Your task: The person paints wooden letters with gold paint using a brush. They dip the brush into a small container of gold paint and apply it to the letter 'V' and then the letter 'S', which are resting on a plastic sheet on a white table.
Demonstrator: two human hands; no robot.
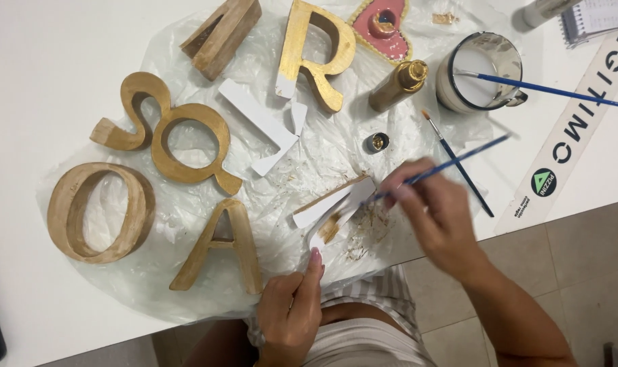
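Note:
My right hand (434,207) grips a thin blue-handled paintbrush (451,163) whose tip rests on a white wooden letter (333,204) partly coated in gold. My left hand (292,309) sits at the table's near edge, thumb raised and touching the letter's lower end. Both hands work over a crinkled clear plastic sheet (322,143).
Gold-painted letters lie around: an O (98,211), an S (136,112), a Q (190,146), an A (221,248), an R (316,54). Another white letter (265,126), a gold paint bottle (397,85), its cap (377,141), a pink heart (384,27), a mug with a brush (479,71) and a spare brush (458,163) lie nearby.

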